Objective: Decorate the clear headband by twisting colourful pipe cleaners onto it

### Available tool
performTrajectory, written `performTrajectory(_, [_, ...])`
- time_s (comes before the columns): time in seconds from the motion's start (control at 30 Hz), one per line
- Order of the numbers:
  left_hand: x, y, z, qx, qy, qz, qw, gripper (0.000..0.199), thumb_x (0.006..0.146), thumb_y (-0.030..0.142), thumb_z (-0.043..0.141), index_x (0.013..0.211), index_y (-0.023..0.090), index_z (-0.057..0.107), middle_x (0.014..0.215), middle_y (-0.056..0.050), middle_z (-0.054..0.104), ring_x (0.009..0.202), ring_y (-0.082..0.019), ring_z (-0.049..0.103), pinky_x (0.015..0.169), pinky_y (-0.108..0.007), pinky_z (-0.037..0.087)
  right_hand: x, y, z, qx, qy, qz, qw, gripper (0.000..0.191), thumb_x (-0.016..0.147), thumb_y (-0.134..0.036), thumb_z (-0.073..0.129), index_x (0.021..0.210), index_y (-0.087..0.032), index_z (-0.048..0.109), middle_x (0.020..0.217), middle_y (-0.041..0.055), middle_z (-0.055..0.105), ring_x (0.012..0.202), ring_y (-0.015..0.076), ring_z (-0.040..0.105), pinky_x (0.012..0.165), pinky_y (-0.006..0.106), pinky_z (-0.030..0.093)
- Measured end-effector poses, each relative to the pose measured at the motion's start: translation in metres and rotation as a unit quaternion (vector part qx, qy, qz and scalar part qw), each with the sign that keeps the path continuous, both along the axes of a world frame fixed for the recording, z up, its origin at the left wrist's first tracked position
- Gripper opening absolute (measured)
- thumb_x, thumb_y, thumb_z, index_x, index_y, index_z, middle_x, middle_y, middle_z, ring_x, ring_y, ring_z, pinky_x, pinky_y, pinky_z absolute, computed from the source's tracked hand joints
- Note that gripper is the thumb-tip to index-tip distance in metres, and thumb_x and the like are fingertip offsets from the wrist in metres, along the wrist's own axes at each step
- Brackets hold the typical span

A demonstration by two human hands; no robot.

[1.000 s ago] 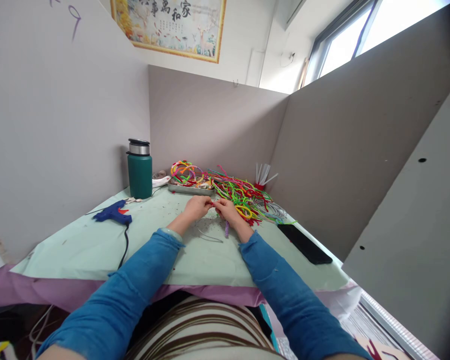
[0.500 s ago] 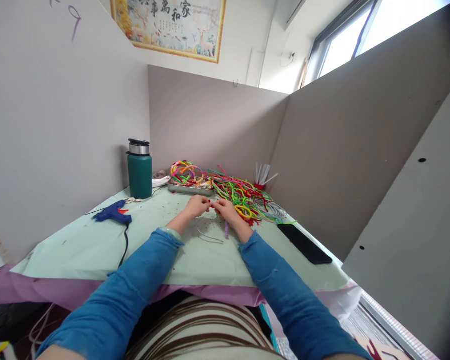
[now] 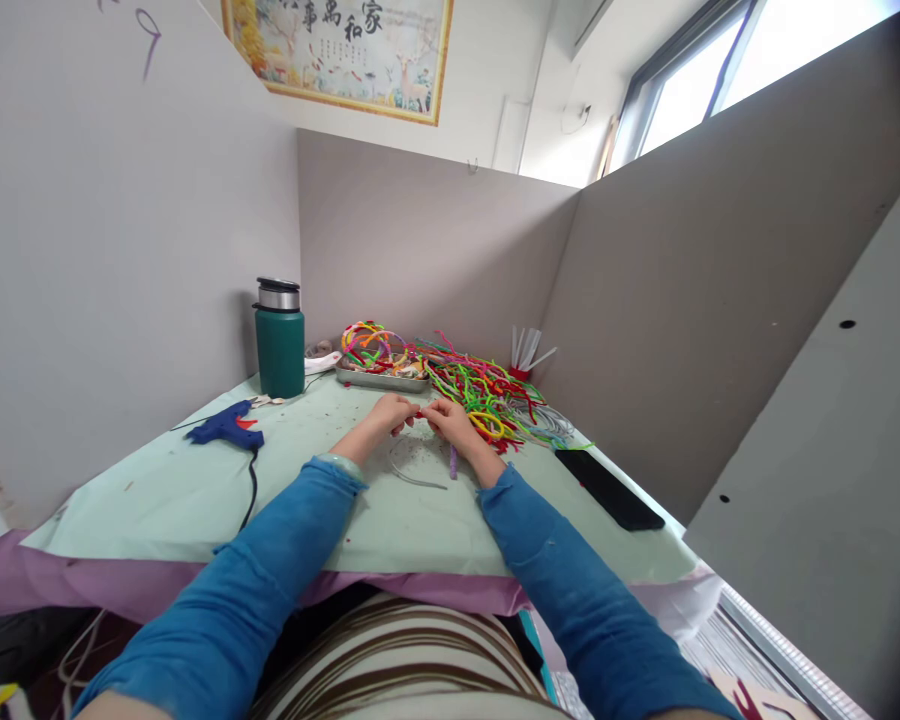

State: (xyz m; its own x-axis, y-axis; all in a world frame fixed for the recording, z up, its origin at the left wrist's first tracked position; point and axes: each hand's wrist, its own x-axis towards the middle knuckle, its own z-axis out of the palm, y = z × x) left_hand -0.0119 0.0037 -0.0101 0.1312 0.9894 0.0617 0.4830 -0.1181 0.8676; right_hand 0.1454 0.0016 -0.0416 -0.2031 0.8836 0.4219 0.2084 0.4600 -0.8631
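Two bare hands at close work over a cloth-covered table, seen from the worker's head. The left hand (image 3: 395,413) and the right hand (image 3: 450,422) meet near the middle of the pale green tablecloth (image 3: 157,505), their fingertips drawn narrow about a small, bright red, fuzzy-looking piece (image 3: 420,413). This piece lies between the two pinches, in front of the heap; its exact shape cannot be told, as the fingers cover most of it. A short, purple, fuzzy strip (image 3: 454,463) shows below the right hand; whether that hand also grips it is unclear. Nearer the worker, a thin, grey, curved wire (image 3: 420,482) lies on the cloth. Behind the hands are a tangled heap of multicoloured, fuzzy craft stems (image 3: 472,385) and, to its left, a shallow, silver-coloured metal tray (image 3: 379,382) bearing coloured loops. A blue glue gun with a red trigger (image 3: 225,427) rests well apart, on the left.

The step in hand appears to be shaping or twisting the red piece by fingertip. The next move, so judged, calls for one pinch to hold firm while the other works the end, with both kept close together.
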Motion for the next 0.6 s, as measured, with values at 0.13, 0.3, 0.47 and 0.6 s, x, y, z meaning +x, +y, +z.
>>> performTrajectory(0.13, [-0.0006,0.0008,-0.003,0.093,0.059,0.011,0.994,0.03,0.081,0.041,0.054,0.079,0.013,0.065,0.057,-0.001,0.061,0.04,-0.009,0.047,0.045,-0.022,0.036,0.0006,0.0003,0.0013,-0.028,0.019,-0.039,0.999,0.031,0.07,-0.044,0.06,0.059,-0.018,0.048,0.049,-0.005,0.043,0.043,0.0069,0.033,0.043,0.022,0.025])
performTrajectory(0.3, [0.0004,0.0002,-0.0044,0.218,0.096,-0.009,0.971,0.022,0.08,0.028,0.058,0.096,0.018,0.069,0.091,-0.003,0.071,0.059,-0.01,0.06,0.059,-0.022,0.045,0.0009,0.0002,0.0028,-0.067,0.07,-0.058,0.994,0.031,0.068,-0.045,0.062,0.059,-0.019,0.047,0.047,-0.0053,0.042,0.039,0.0062,0.03,0.039,0.023,0.022])
performTrajectory(0.47, [0.0003,0.0022,-0.0072,0.334,0.199,-0.026,0.921,0.025,0.083,0.026,0.056,0.1,0.02,0.074,0.103,-0.006,0.071,0.088,-0.017,0.063,0.08,-0.024,0.045,0.0002,-0.0008,0.0047,-0.075,0.084,-0.064,0.992,0.033,0.067,-0.046,0.064,0.059,-0.018,0.047,0.046,-0.0054,0.042,0.037,0.0058,0.031,0.037,0.022,0.021])
performTrajectory(0.6, [-0.0008,0.0061,-0.0104,0.356,0.237,-0.025,0.904,0.027,0.084,0.027,0.055,0.103,0.023,0.074,0.098,-0.004,0.071,0.084,-0.017,0.063,0.077,-0.025,0.045,-0.0005,-0.0028,0.0058,-0.069,0.082,-0.053,0.993,0.032,0.067,-0.045,0.063,0.059,-0.018,0.047,0.046,-0.0055,0.042,0.037,0.0056,0.031,0.038,0.022,0.021])
